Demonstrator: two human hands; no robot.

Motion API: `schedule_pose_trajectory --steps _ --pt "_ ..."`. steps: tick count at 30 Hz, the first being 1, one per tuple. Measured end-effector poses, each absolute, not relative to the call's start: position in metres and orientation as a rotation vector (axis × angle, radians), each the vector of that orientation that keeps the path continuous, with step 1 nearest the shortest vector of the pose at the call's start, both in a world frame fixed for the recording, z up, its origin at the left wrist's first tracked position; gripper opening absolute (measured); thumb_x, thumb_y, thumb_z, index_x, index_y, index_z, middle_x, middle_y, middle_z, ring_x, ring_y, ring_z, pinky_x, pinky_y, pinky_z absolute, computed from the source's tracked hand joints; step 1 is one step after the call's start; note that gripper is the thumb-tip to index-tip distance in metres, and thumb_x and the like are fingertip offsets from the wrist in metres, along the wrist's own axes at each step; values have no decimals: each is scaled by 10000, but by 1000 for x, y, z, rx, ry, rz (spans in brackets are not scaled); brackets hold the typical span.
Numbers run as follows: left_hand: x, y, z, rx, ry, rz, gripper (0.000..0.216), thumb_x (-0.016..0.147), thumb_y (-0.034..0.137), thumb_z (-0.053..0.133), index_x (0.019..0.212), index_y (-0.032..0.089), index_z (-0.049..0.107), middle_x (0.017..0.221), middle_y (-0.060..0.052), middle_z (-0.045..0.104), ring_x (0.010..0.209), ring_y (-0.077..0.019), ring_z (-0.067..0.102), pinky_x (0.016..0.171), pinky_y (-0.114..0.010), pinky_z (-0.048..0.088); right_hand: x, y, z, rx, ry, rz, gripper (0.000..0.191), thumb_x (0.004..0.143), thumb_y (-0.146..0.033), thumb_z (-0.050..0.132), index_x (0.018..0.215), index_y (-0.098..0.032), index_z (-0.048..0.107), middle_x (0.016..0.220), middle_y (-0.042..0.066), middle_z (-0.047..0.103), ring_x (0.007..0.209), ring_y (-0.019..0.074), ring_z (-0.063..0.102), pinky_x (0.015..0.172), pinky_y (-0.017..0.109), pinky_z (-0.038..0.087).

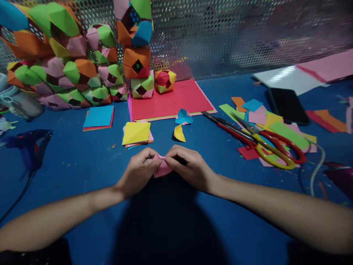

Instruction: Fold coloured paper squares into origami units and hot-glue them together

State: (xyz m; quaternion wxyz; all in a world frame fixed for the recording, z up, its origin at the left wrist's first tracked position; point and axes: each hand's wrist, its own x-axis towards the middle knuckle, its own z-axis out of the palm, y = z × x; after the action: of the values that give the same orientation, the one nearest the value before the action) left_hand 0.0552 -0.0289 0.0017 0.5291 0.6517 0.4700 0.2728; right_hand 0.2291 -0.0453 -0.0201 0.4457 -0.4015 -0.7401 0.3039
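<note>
A small pink paper piece (162, 170), partly folded, is pinched between both hands just above the blue table. My left hand (142, 165) is closed on its left side, thumb on top. From the right, my right hand (190, 165) grips the other side, its thumb pressing near the upper fold. Fingers cover part of the paper. Beyond the hands lie a folded yellow paper piece (179, 133) and a folded blue and pink piece (184, 117). A stack of square sheets with yellow on top (136, 133) sits ahead of the left hand.
Folded paper balls (82, 75) are piled at the back left beside red sheets (171, 99). Scissors (270, 143), a cutter knife (228, 129), paper scraps (292, 136) and a black phone (287, 105) lie right. A glue gun (27, 145) and blue-topped squares (98, 116) are left.
</note>
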Motion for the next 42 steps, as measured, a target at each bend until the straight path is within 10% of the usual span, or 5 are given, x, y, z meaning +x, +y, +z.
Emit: schedule_pose_trajectory --steps 42 --pt "52 -26 4 1694 1129 691 152 838 269 507 863 160 610 775 2 598 696 -102 514 620 -201 412 230 -45 -24 -1031 -1810 629 172 843 -141 557 671 -155 564 637 13 554 597 107 487 576 247 382"
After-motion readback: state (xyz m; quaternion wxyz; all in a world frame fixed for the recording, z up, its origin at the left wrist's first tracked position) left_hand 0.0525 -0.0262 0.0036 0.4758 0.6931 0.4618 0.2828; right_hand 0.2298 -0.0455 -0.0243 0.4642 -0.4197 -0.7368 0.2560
